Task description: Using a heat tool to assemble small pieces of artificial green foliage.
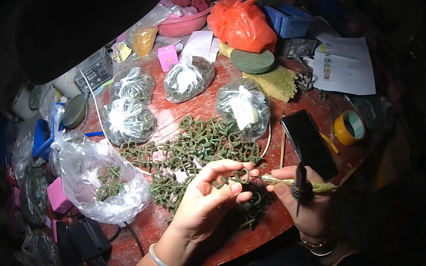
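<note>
Between the thumb and fingers of my left hand [203, 204] is a small dark green ring-shaped piece [240, 176]. My right hand [308, 214] is closed around a thin pen-like tool with a yellowish, wrapped-looking handle [324, 187]. Its fine tip points left and comes close to the ring-shaped piece; I cannot tell whether they touch. A dark part crosses the tool at my right fingers. Under and beyond my hands spreads a loose heap of similar green ring-shaped pieces [188, 149]. An open clear plastic bag [78, 184] left of the heap holds several more.
Tied clear bags of green pieces [189, 78] stand behind the heap. A black phone [307, 142] and yellow tape roll [349, 127] lie at right. Farther back are a red plastic bag [239, 23], green round block [252, 60] and pink basin [184, 26]. A white cable [97, 107] crosses the red table.
</note>
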### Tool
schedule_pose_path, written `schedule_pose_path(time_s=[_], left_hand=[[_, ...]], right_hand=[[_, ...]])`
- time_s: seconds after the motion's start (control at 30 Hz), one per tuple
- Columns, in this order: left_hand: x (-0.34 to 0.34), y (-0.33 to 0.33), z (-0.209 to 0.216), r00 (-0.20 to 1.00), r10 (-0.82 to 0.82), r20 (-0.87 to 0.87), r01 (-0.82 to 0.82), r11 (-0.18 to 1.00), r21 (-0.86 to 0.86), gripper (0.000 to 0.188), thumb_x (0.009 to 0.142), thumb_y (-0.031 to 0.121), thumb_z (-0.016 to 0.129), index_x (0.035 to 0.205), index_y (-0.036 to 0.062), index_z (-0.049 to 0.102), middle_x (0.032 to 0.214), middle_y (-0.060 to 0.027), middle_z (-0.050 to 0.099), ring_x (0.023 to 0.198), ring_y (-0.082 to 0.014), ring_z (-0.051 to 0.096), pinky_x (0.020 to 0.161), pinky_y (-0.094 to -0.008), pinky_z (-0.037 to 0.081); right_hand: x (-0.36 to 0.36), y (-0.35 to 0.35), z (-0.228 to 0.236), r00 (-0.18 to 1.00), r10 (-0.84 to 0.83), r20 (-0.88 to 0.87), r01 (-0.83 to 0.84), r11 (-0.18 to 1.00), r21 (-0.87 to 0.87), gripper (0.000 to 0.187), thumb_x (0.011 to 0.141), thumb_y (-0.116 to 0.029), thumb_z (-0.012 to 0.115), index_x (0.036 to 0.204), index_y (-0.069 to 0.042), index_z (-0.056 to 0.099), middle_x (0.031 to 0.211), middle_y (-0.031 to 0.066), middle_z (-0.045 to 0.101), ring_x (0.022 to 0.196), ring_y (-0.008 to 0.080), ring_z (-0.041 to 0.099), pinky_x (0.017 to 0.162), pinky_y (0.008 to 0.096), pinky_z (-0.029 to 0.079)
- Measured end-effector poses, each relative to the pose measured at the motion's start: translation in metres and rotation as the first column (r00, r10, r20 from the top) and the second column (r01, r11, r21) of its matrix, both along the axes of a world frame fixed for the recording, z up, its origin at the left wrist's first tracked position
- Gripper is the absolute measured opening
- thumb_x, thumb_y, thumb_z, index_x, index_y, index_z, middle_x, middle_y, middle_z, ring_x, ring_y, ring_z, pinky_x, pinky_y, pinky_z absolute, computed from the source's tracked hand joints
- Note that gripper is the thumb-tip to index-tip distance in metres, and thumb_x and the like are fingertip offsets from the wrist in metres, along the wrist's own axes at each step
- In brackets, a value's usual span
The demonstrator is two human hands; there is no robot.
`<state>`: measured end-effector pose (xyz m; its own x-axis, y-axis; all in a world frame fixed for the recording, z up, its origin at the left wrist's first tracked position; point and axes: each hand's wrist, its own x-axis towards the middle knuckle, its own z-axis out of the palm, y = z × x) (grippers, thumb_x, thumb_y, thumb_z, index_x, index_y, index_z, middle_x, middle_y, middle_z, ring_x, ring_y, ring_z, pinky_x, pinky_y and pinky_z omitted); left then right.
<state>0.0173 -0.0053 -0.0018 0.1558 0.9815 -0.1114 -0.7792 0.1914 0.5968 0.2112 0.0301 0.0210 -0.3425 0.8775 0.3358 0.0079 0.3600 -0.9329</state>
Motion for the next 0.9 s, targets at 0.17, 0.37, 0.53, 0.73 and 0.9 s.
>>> schedule_pose_path(time_s=[0.17, 0.37, 0.53, 0.73, 0.9], left_hand=[[0.004, 0.000, 0.003, 1.000, 0.002, 0.026, -0.002, 1.000, -0.011, 0.034, 0.086, -0.004, 0.061, 0.117, 0.0036, 0.052, 0.125, -0.0147, 0.053, 0.119, -0.0273, 0.054, 0.089, -0.0327, 0.055], [0.005, -0.001, 0.001, 0.998, 0.057, 0.026, -0.057, 0.998, 0.002, 0.035, 0.081, -0.003, 0.066, 0.113, 0.0038, 0.052, 0.123, -0.0156, 0.053, 0.120, -0.0313, 0.052, 0.083, -0.0297, 0.058], [0.002, -0.001, 0.004, 0.999, 0.032, 0.025, -0.031, 0.999, -0.032, 0.032, 0.083, -0.004, 0.065, 0.111, 0.0031, 0.053, 0.121, -0.0147, 0.054, 0.121, -0.0300, 0.052, 0.081, -0.0287, 0.059], [0.003, 0.000, 0.005, 0.999, 0.036, -0.030, -0.038, 0.998, -0.046, 0.030, 0.084, -0.008, 0.061, 0.111, 0.0031, 0.053, 0.119, -0.0141, 0.056, 0.115, -0.0262, 0.057, 0.080, -0.0283, 0.059], [0.004, 0.001, 0.007, 0.989, 0.037, -0.142, -0.044, 0.998, -0.045, 0.030, 0.086, -0.008, 0.060, 0.113, 0.0030, 0.054, 0.114, -0.0125, 0.059, 0.104, -0.0220, 0.062, 0.075, -0.0266, 0.058]], right_hand=[[-0.006, -0.008, -0.008, 0.997, 0.001, -0.077, -0.005, 0.999, -0.051, 0.023, 0.084, 0.006, 0.065, 0.107, 0.004, 0.061, 0.101, 0.0104, 0.067, 0.093, 0.0134, 0.063, 0.083, 0.0263, 0.050], [-0.005, -0.010, -0.009, 0.999, -0.012, -0.039, 0.012, 1.000, 0.008, 0.024, 0.084, 0.006, 0.065, 0.107, 0.003, 0.062, 0.101, 0.0102, 0.067, 0.092, 0.0129, 0.063, 0.082, 0.0260, 0.050], [-0.008, -0.008, -0.015, 0.998, -0.024, -0.066, 0.019, 0.997, -0.070, 0.024, 0.083, 0.006, 0.066, 0.106, 0.003, 0.063, 0.101, 0.0108, 0.067, 0.091, 0.0127, 0.063, 0.080, 0.0260, 0.050], [-0.004, -0.003, -0.010, 0.991, -0.132, -0.013, 0.131, 0.990, -0.047, 0.020, 0.083, 0.004, 0.068, 0.102, 0.003, 0.063, 0.093, 0.0085, 0.067, 0.084, 0.0130, 0.063, 0.076, 0.0266, 0.050], [0.002, 0.003, -0.002, 0.999, 0.024, -0.038, -0.024, 1.000, -0.005, 0.019, 0.083, 0.004, 0.066, 0.101, 0.002, 0.064, 0.093, 0.0088, 0.067, 0.081, 0.0136, 0.063, 0.073, 0.0268, 0.051]])
